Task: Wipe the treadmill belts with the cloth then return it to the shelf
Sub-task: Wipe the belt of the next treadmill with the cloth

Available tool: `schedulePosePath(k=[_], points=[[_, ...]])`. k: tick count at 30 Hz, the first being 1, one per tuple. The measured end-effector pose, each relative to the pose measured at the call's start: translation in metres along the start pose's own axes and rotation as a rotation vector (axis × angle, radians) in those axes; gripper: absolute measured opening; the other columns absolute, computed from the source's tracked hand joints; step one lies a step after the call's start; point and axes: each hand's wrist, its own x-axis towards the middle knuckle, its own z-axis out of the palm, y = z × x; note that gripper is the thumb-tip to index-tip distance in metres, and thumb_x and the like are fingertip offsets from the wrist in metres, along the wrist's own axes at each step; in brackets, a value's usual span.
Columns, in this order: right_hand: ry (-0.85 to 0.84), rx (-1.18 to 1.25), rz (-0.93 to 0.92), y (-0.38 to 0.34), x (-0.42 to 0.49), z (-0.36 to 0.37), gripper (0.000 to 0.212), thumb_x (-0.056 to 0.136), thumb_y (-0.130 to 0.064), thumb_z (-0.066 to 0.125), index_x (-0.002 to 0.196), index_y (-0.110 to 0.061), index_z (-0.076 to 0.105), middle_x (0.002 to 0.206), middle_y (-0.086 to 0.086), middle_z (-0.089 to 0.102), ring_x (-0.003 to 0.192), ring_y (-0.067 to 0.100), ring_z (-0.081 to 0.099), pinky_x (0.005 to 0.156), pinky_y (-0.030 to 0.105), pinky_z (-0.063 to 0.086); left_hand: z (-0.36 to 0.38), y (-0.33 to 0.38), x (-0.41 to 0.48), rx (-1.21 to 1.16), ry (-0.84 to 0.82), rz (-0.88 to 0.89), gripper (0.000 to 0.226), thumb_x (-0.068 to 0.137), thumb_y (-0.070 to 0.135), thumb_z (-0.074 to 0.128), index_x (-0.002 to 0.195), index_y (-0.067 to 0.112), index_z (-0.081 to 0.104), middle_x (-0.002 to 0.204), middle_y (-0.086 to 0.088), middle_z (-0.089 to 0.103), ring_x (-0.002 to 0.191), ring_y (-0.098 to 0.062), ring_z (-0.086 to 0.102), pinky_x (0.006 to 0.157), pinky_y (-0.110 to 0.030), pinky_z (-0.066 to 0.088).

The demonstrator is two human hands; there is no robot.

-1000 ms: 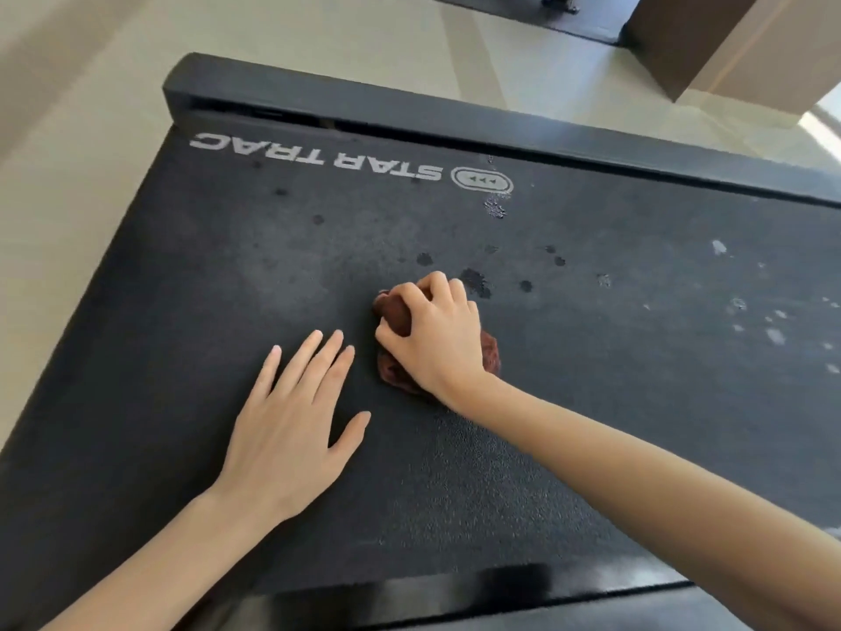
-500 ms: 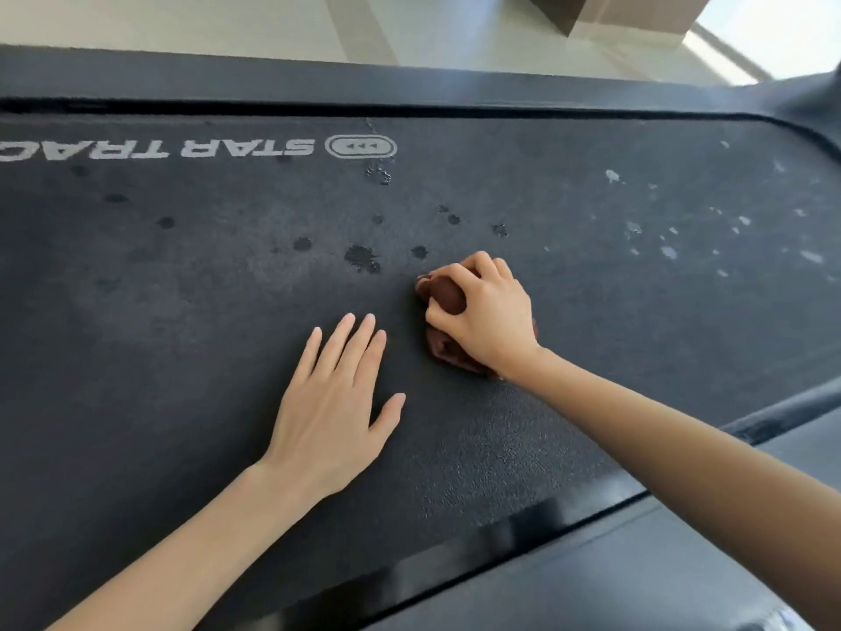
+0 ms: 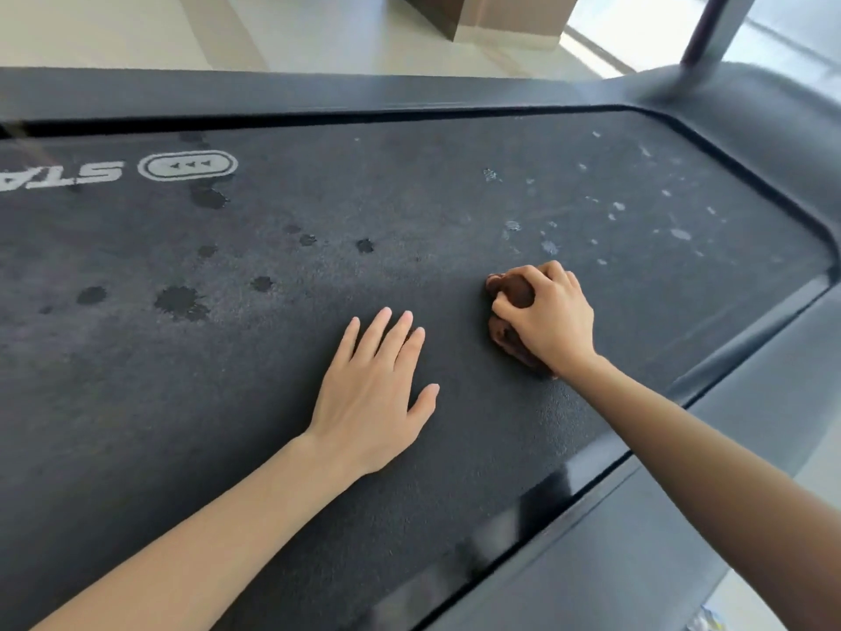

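Observation:
A black treadmill belt (image 3: 282,357) fills most of the view, with a white logo at the upper left. Dark wet spots dot its left-centre and pale dried specks its upper right. My right hand (image 3: 550,316) grips a bunched brown cloth (image 3: 507,291) and presses it onto the belt just below the pale specks. Most of the cloth is hidden under that hand. My left hand (image 3: 373,393) lies flat on the belt to the left of the cloth, fingers straight, holding nothing.
The treadmill's dark side rail (image 3: 569,489) runs diagonally along the lower right, and the far rail (image 3: 318,95) crosses the top. An upright post (image 3: 710,25) rises at the top right. Pale floor (image 3: 113,29) and a brown box (image 3: 509,11) lie beyond.
My right hand has slid the cloth to the right along the belt, away from the dark spots toward the pale specks. The view has shifted right with it; the left hand stays flat.

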Motion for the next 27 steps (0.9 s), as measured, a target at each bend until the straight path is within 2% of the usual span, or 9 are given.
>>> schedulePosePath(k=[4,10,14,17,20,23,27], points=[[-0.006,-0.011,0.033,0.041,0.025,-0.008,0.028,0.078,-0.044,0.060,0.103,-0.031,0.065,0.101,0.001,0.055,0.105,0.026,0.049,0.074,0.032,0.037,0.012,0.022,0.042,0.037,-0.010,0.013,0.067,0.094,0.052,0.021,0.149,0.014,0.016,0.159,-0.003,0.010,0.145,-0.021,0.001,0.118,-0.043,0.001],[0.015,-0.042,0.141,0.084,0.068,-0.019,0.033,0.079,-0.042,0.064,0.105,-0.023,0.065,0.107,0.010,0.055,0.110,0.033,0.048,0.085,0.038,0.041,0.024,0.040,0.088,0.032,0.005,0.003,0.069,0.092,0.053,0.019,0.149,0.014,0.016,0.159,-0.002,0.010,0.145,-0.020,0.001,0.118,-0.044,0.001],[-0.009,-0.011,-0.040,0.063,0.055,-0.008,0.031,0.076,-0.043,0.063,0.103,-0.027,0.067,0.102,0.004,0.055,0.103,0.029,0.050,0.083,0.037,0.042,0.025,0.048,0.099,0.005,0.025,-0.032,0.069,0.092,0.055,0.016,0.148,0.014,0.021,0.158,-0.002,0.014,0.146,-0.020,0.004,0.118,-0.045,0.003],[-0.042,0.022,-0.200,0.045,0.050,-0.001,0.030,0.076,-0.044,0.063,0.101,-0.028,0.067,0.100,-0.001,0.055,0.100,0.023,0.049,0.081,0.037,0.044,0.022,0.054,0.100,-0.009,0.017,-0.045,0.073,0.088,0.054,0.015,0.145,0.012,0.034,0.154,-0.003,0.026,0.144,-0.020,0.015,0.118,-0.046,0.011],[-0.055,0.068,-0.249,0.058,0.061,-0.002,0.029,0.076,-0.044,0.062,0.102,-0.032,0.066,0.099,-0.005,0.054,0.098,0.020,0.049,0.078,0.033,0.042,0.025,0.069,0.105,-0.015,0.016,-0.045,0.070,0.088,0.052,0.020,0.141,0.011,0.041,0.151,-0.003,0.034,0.143,-0.020,0.022,0.116,-0.047,0.017],[-0.060,0.048,-0.192,0.098,0.084,-0.009,0.029,0.077,-0.045,0.061,0.102,-0.032,0.066,0.102,-0.003,0.055,0.101,0.022,0.049,0.080,0.035,0.043,0.029,0.093,0.116,-0.010,0.013,-0.085,0.068,0.089,0.051,0.021,0.140,0.011,0.043,0.150,-0.003,0.035,0.142,-0.020,0.025,0.115,-0.048,0.021],[-0.029,-0.013,0.048,0.179,0.134,-0.028,0.029,0.080,-0.044,0.061,0.103,-0.026,0.065,0.104,0.005,0.054,0.108,0.031,0.047,0.083,0.040,0.042,0.040,0.121,0.130,0.012,0.013,-0.182,0.073,0.088,0.054,0.014,0.145,0.013,0.034,0.155,-0.001,0.025,0.144,-0.020,0.015,0.117,-0.049,0.014]])
